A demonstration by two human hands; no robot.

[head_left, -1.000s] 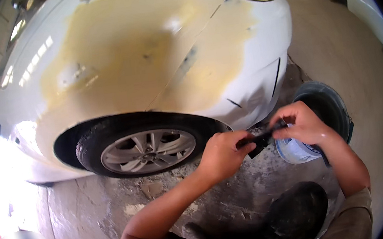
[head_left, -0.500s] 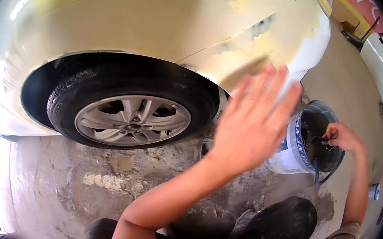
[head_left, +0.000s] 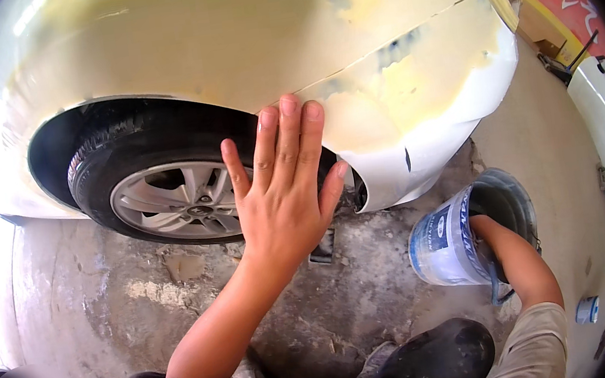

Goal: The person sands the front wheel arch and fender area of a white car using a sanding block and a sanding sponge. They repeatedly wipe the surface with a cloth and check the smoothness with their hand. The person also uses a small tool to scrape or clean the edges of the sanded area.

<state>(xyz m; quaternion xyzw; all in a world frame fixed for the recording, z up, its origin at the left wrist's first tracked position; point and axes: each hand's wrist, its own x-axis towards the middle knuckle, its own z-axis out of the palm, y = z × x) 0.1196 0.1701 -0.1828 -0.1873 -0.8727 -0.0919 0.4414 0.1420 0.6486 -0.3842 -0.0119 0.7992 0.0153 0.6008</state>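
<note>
A person's left hand (head_left: 285, 199) is spread flat with its back to us, fingers apart and thumb out, gripping nothing. Its fingertips overlap the curved edge of the wheel arch on a white car body (head_left: 380, 81) patched with yellow; I cannot tell whether they touch. The wheel (head_left: 160, 195) sits behind the hand, partly covered.

The right hand (head_left: 484, 228) dips over the near rim of a bucket (head_left: 441, 244), mostly hidden inside, so I cannot tell what it grips, or how tightly. The bucket stands on the floor to the right, just beyond the car's lower corner, and a strip of concrete floor (head_left: 375, 286) separates the two. More concrete runs up the far side of the bucket.

On the floor below the wheel arch lies a small dark block (head_left: 323, 249). A dark-clothed knee (head_left: 444, 357) juts in beneath the bucket. Farther right are a small tin (head_left: 588, 310) and a white panel (head_left: 597, 115).
</note>
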